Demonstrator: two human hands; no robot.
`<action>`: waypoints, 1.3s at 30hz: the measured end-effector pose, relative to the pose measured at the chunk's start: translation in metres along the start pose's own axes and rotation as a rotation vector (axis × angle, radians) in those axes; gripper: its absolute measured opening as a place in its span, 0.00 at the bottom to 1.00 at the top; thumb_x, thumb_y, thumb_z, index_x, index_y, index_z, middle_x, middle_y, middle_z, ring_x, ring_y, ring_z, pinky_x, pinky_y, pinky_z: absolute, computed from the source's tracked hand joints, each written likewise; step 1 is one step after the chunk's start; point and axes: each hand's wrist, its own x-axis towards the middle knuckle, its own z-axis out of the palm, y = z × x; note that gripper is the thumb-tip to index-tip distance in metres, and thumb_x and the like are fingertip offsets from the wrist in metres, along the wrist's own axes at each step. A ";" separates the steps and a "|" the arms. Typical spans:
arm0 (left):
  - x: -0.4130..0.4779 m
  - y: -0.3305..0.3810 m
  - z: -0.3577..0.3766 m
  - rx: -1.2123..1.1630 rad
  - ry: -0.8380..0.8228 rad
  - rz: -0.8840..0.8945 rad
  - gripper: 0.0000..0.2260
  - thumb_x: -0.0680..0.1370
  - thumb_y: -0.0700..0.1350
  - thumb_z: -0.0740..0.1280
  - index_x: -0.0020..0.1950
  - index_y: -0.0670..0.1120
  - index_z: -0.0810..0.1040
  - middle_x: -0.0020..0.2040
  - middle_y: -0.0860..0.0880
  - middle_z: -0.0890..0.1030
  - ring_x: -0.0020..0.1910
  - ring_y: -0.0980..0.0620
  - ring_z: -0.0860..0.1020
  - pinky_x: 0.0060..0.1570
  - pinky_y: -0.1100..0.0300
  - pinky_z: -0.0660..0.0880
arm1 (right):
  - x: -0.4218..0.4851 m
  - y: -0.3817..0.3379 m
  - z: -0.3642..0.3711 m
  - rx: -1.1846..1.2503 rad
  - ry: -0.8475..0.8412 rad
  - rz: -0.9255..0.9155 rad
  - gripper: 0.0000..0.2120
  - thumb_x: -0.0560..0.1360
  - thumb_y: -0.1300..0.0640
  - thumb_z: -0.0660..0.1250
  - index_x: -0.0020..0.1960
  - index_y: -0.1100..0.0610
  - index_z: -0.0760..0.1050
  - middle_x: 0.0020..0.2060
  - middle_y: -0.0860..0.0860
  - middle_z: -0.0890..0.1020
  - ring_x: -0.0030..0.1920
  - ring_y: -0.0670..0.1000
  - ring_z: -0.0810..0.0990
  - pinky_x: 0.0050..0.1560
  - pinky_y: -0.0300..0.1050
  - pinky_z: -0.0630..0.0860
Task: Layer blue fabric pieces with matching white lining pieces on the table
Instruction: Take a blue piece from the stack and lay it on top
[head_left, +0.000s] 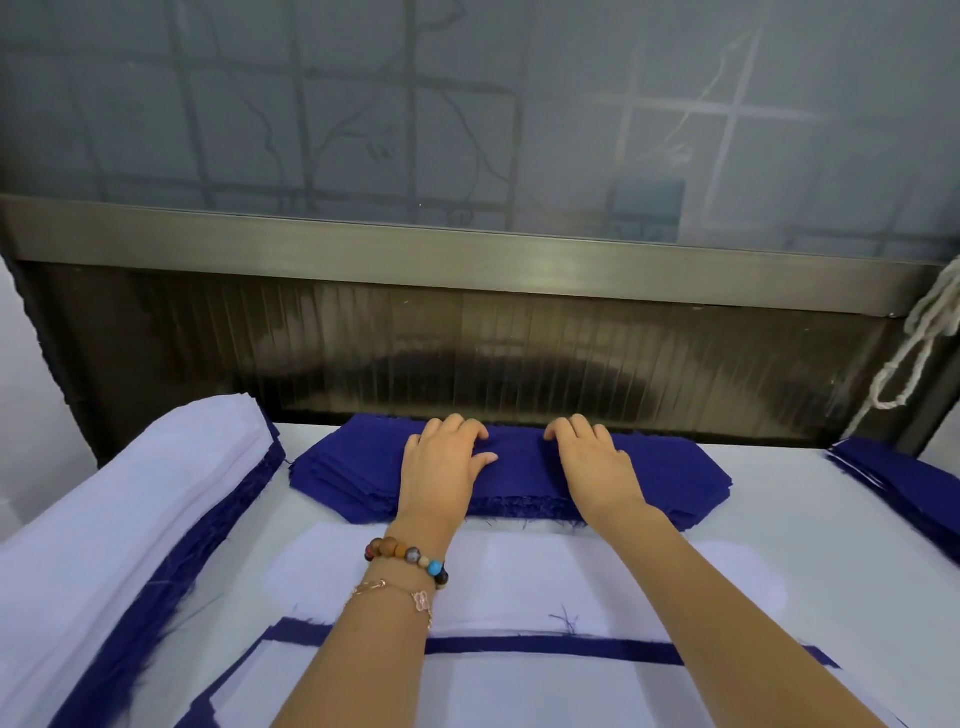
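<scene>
A thick stack of dark blue fabric pieces (675, 478) lies at the far edge of the table. My left hand (444, 467) and my right hand (592, 462) both rest on top of it, side by side, with their fingertips bent down onto the top piece near its far edge. Nearer to me a single white lining piece (524, 577) lies flat on the table. Below it, at the front, sits a white lining piece laid on a blue piece (545, 686), with a blue strip (550, 644) showing along its far edge.
A tall pile of white lining with blue pieces under it (104, 545) fills the left side. More blue pieces (904, 488) lie at the right edge. A dark ribbed panel (467, 353) and frosted window stand behind the table. White cord (919, 343) hangs at right.
</scene>
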 end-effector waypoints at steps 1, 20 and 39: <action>0.000 0.000 0.000 0.012 0.001 0.000 0.12 0.79 0.55 0.63 0.61 0.54 0.73 0.55 0.55 0.75 0.57 0.54 0.71 0.56 0.58 0.67 | 0.000 0.001 0.001 0.003 0.004 0.001 0.21 0.77 0.63 0.64 0.66 0.51 0.64 0.64 0.50 0.68 0.62 0.53 0.68 0.56 0.48 0.72; -0.002 0.000 -0.002 0.021 -0.037 -0.059 0.11 0.80 0.57 0.60 0.59 0.54 0.70 0.51 0.53 0.79 0.52 0.52 0.74 0.51 0.56 0.67 | 0.020 0.010 -0.019 0.084 -0.240 -0.058 0.03 0.80 0.57 0.62 0.50 0.54 0.74 0.55 0.51 0.70 0.54 0.51 0.70 0.58 0.48 0.73; -0.004 0.004 0.004 0.260 0.103 0.099 0.14 0.81 0.56 0.58 0.56 0.48 0.73 0.55 0.49 0.71 0.53 0.51 0.69 0.53 0.56 0.66 | 0.026 -0.026 -0.023 0.178 -0.214 -0.136 0.17 0.76 0.55 0.68 0.64 0.48 0.72 0.60 0.51 0.68 0.62 0.52 0.68 0.63 0.50 0.71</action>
